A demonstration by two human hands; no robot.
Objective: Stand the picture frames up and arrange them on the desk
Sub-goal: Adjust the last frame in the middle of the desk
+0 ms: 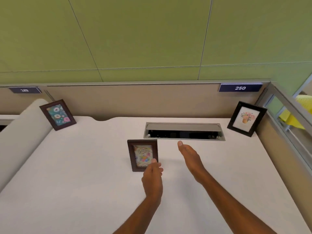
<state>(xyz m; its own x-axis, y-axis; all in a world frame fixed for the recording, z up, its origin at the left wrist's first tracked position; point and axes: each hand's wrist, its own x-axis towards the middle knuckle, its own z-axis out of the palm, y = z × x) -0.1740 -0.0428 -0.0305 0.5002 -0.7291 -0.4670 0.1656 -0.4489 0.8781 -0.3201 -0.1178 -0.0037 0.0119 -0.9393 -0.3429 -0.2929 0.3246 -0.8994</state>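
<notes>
The left hand (pixel 152 179) hovers just in front of the middle frame (pixel 142 155), fingers loose, grasping nothing; the right hand (pixel 190 157) is flat and released beside it; that frame stands upright mid-bench (pixel 84 166); farther back, a brown frame (pixel 57 114) stands far left, a black frame (pixel 246 118) far right.

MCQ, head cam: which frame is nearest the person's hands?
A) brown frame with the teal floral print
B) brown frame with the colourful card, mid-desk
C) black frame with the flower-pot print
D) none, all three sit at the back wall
B: the brown frame with the colourful card stands mid-desk right at the left hand, while the teal floral frame and the black frame stand in the back corners.
</notes>
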